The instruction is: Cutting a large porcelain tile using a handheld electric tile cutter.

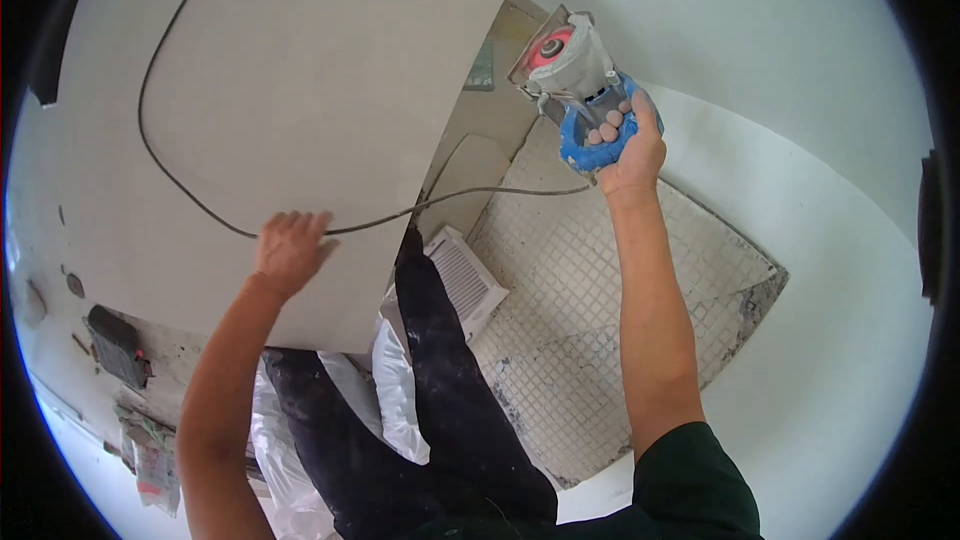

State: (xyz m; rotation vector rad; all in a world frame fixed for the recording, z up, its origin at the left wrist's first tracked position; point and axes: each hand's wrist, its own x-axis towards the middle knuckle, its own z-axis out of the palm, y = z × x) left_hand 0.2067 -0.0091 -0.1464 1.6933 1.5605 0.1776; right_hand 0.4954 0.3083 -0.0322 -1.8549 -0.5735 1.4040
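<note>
Blue-handled power saw (582, 72) held up beyond the right edge of the large pale panel (300, 110); its handle gripped by the closed fingers of the right hand (634, 155), arm extended forward, nearly straight; left hand (292, 252) placed over the panel at the saw's dark cable (490, 190), elbow bent, fingers slightly curled; whether the cable is gripped cannot be told; white plastic bags (396, 395) seen about the dark-trousered legs (455, 380), contents hidden

Smooth pale wall (800, 50), white slatted grille (466, 282), cluttered floor (174, 358)
</note>
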